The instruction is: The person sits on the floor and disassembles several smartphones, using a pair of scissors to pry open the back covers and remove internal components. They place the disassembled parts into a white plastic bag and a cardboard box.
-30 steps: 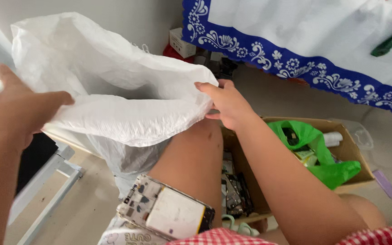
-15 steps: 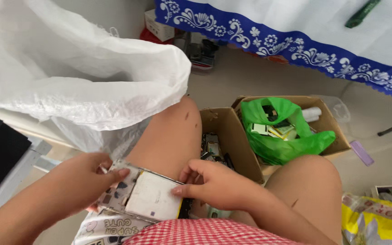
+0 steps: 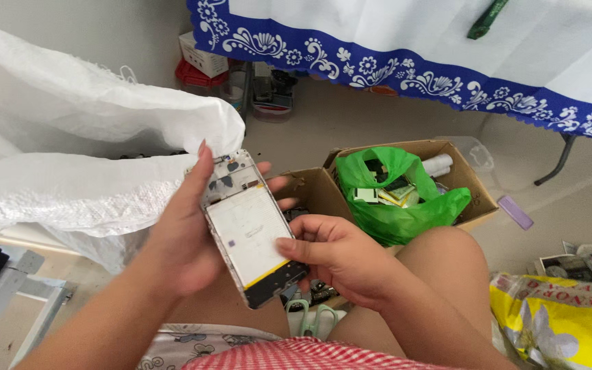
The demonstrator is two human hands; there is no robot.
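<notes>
My left hand point(image 3: 185, 233) grips an opened phone body point(image 3: 249, 226), a white inner plate with a bare metal frame and a dark lower end, held tilted above my lap. My right hand point(image 3: 337, 257) holds the phone's right side, thumb pressed on the white plate. A big white woven sack point(image 3: 83, 157) gapes open just left of the phone. Behind my hands stands a cardboard box point(image 3: 477, 188) lined with a green plastic bag point(image 3: 405, 205) that holds small parts.
A second cardboard box point(image 3: 310, 192) of scrap parts sits between my knees. Green-handled scissors point(image 3: 313, 318) lie below my hands. A table with a blue-and-white patterned cloth point(image 3: 412, 68) spans the back. A yellow printed bag point(image 3: 560, 322) lies at right.
Both hands let go of the sack's mouth, reached down to my lap, took up the phone body and raised it in front of the sack.
</notes>
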